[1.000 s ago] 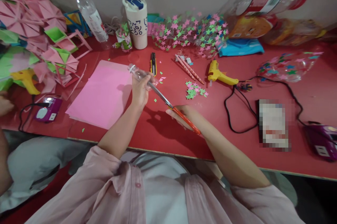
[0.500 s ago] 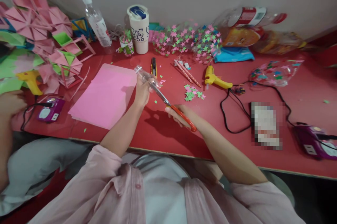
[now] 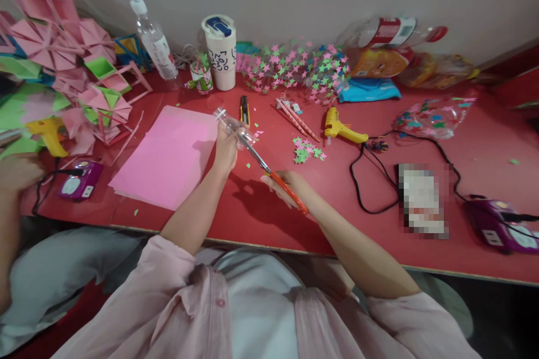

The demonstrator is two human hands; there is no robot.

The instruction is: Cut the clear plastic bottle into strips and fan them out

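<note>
My left hand (image 3: pixel 227 145) is closed around a clear plastic bottle top (image 3: pixel 222 117), its neck pointing up and to the left. In my right hand (image 3: pixel 288 187) are scissors (image 3: pixel 275 176) with orange-red handles, my fingers wrapped round them. The blades reach up to the left and meet the lower rim of the clear plastic beside my left fingers. Whether the blade tips lie inside or outside the plastic I cannot tell. Left of my left hand lie pink paper sheets (image 3: pixel 168 151). A yellow and black utility knife (image 3: pixel 245 110) rests just beyond it.
A yellow glue gun (image 3: pixel 343 127) and its black cord lie to the right, near paper stars (image 3: pixel 307 150). A tumbler (image 3: pixel 221 55) and a water bottle (image 3: pixel 155 44) stand at the back. Pink paper shapes (image 3: pixel 46 39) and another person's hand (image 3: pixel 19 171) are at the left.
The view has shifted slightly. My right hand and the scissors handles have moved a little to the left and the handles look closer together. My left hand still holds the bottle top.
</note>
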